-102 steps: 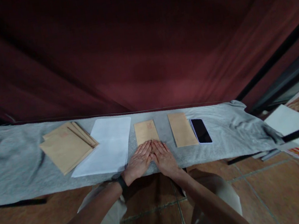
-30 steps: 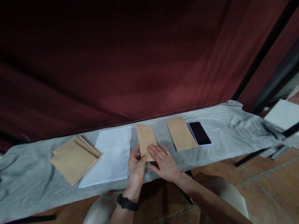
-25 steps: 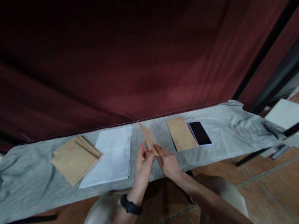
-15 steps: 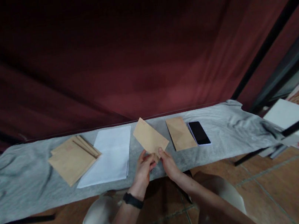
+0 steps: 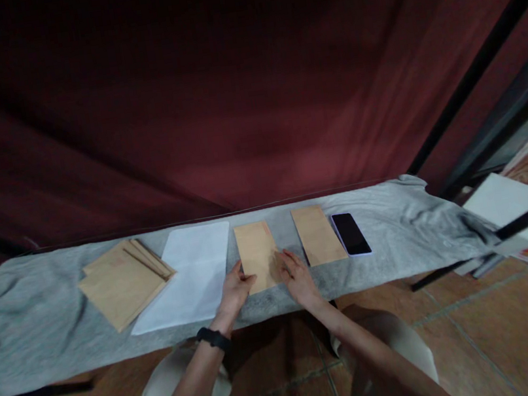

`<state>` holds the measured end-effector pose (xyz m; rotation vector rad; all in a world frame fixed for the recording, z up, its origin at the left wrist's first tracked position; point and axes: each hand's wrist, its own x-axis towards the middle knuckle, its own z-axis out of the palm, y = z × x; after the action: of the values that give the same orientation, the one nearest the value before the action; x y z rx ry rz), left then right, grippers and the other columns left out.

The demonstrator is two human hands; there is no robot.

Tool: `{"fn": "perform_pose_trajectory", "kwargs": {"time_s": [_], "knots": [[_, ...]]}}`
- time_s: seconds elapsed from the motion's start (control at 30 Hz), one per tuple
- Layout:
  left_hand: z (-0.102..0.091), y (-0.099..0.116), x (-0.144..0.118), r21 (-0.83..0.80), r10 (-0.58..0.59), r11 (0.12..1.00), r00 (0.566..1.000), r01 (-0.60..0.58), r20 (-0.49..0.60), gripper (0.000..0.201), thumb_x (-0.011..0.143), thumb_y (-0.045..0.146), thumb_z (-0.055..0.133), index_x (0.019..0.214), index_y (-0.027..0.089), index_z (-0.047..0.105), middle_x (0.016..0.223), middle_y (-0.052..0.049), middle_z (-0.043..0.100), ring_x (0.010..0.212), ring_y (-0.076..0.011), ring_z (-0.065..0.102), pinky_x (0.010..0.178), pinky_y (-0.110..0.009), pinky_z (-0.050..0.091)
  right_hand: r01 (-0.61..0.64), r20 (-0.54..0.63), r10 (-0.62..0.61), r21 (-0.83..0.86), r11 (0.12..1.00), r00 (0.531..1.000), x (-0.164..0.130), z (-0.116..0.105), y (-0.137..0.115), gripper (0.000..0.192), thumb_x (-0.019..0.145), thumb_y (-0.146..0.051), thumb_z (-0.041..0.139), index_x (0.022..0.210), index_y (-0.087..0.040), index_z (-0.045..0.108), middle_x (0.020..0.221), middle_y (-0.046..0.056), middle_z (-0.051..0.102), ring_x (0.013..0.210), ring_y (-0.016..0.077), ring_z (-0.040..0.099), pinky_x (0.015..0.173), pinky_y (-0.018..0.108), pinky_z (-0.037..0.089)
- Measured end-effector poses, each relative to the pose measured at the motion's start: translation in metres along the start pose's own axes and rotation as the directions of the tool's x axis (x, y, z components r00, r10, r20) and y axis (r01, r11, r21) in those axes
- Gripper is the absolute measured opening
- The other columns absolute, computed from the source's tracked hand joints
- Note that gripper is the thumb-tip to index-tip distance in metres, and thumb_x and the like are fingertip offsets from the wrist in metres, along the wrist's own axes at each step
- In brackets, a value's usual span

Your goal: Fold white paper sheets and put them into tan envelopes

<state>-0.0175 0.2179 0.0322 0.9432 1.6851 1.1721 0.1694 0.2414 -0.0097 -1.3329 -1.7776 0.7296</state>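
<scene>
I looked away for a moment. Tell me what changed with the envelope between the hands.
The middle envelope was lifted, turned over in the air and laid flat again; the left hand and right hand now rest at its near corners. The envelope stack, white paper and phone stayed put.

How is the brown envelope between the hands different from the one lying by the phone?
The envelope between the hands is touched by the left hand and right hand; the envelope by the phone lies untouched. The first shows a faint reddish mark near its far edge; the second looks plain. Both lie flat on the grey cloth.
</scene>
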Motion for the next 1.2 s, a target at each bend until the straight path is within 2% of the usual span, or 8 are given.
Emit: {"fn": "perform_pose_trajectory", "kwargs": {"time_s": [0.13, 0.23, 0.33, 0.4, 0.6, 0.73, 0.97, 1.2], "knots": [[-0.005, -0.006, -0.001, 0.377, 0.115, 0.922, 0.992, -0.091, -0.041, 0.059, 0.070, 0.017, 0.074, 0.128, 0.017, 0.063, 0.074, -0.001, 0.069, 0.070, -0.0218, 0.066, 0.070, -0.032, 0.052, 0.254, 0.216, -0.185, -0.356, 0.899, 0.959, -0.020, -0.001, -0.014, 0.046, 0.102, -0.022, 0.043, 0.147, -0.016, 0.053, 0.155, 0.011, 0.049, 0.145, 0.0236, 0.044, 0.123, 0.046, 0.030], [-0.004, -0.006, 0.000, 0.602, 0.328, 0.763, 0.944, -0.238, -0.043, 0.045, 0.082, 0.021, 0.064, 0.127, 0.019, 0.066, 0.103, -0.010, 0.071, 0.098, -0.0270, 0.068, 0.095, -0.039, 0.051, 0.286, 0.254, -0.181, -0.478, 0.830, 0.950, -0.028, -0.002, -0.020, 0.049, 0.104, -0.025, 0.041, 0.152, -0.013, 0.046, 0.157, 0.014, 0.045, 0.147, 0.0244, 0.041, 0.124, 0.046, 0.027], [0.006, -0.002, 0.016, 0.650, 0.509, 0.618, 0.855, -0.442, 0.098, 0.044, 0.095, 0.030, 0.049, 0.136, 0.017, 0.060, 0.140, -0.017, 0.059, 0.132, -0.0296, 0.054, 0.115, -0.043, 0.039, 0.269, 0.249, -0.163, -0.492, 0.828, 0.955, -0.029, -0.002, -0.024, 0.050, 0.105, -0.025, 0.040, 0.153, -0.013, 0.045, 0.157, 0.013, 0.045, 0.147, 0.0248, 0.042, 0.124, 0.045, 0.027], [0.015, 0.002, 0.036, 0.642, 0.555, 0.544, 0.806, -0.540, 0.206, 0.052, 0.099, 0.035, 0.043, 0.145, 0.014, 0.051, 0.156, -0.017, 0.045, 0.146, -0.0296, 0.039, 0.122, -0.045, 0.029, 0.264, 0.246, -0.159, -0.484, 0.834, 0.956, -0.027, -0.003, -0.024, 0.050, 0.104, -0.026, 0.041, 0.152, -0.014, 0.045, 0.157, 0.012, 0.044, 0.146, 0.0251, 0.042, 0.123, 0.044, 0.028], [0.031, 0.009, 0.103, 0.726, 0.462, 0.413, 0.813, -0.550, 0.354, 0.060, 0.102, 0.041, 0.032, 0.155, 0.014, 0.039, 0.163, -0.015, 0.036, 0.154, -0.0286, 0.025, 0.126, -0.050, 0.016, 0.269, 0.247, -0.178, -0.406, 0.873, 0.952, -0.018, -0.009, -0.016, 0.046, 0.103, -0.022, 0.039, 0.146, -0.017, 0.053, 0.152, 0.009, 0.053, 0.141, 0.0215, 0.049, 0.119, 0.041, 0.033], [0.031, 0.006, 0.120, 0.736, 0.410, 0.336, 0.795, -0.588, 0.448, 0.057, 0.102, 0.039, 0.029, 0.155, 0.021, 0.039, 0.163, -0.009, 0.038, 0.154, -0.0266, 0.025, 0.126, -0.053, 0.011, 0.280, 0.259, -0.187, -0.388, 0.878, 0.948, -0.011, -0.013, -0.010, 0.049, 0.098, -0.013, 0.042, 0.145, -0.020, 0.055, 0.148, 0.007, 0.058, 0.135, 0.0188, 0.053, 0.115, 0.036, 0.037], [0.033, 0.002, 0.109, 0.628, 0.399, 0.333, 0.709, -0.703, 0.582, 0.056, 0.101, 0.036, 0.032, 0.154, 0.022, 0.042, 0.163, -0.006, 0.038, 0.153, -0.0214, 0.028, 0.127, -0.042, 0.013, 0.188, 0.222, -0.109, -0.376, 0.907, 0.969, -0.001, -0.012, -0.007, 0.049, 0.094, -0.006, 0.041, 0.136, -0.021, 0.061, 0.135, 0.007, 0.066, 0.123, 0.0203, 0.060, 0.105, 0.032, 0.043], [0.034, -0.003, 0.077, 0.533, 0.406, 0.405, 0.669, -0.743, 0.623, 0.057, 0.099, 0.037, 0.036, 0.153, 0.019, 0.042, 0.164, -0.007, 0.037, 0.153, -0.0183, 0.028, 0.128, -0.039, 0.013, 0.113, 0.161, -0.054, -0.386, 0.916, 0.986, 0.004, -0.010, -0.004, 0.047, 0.093, -0.004, 0.039, 0.130, -0.020, 0.063, 0.120, 0.009, 0.070, 0.111, 0.0225, 0.063, 0.097, 0.034, 0.046]]}}
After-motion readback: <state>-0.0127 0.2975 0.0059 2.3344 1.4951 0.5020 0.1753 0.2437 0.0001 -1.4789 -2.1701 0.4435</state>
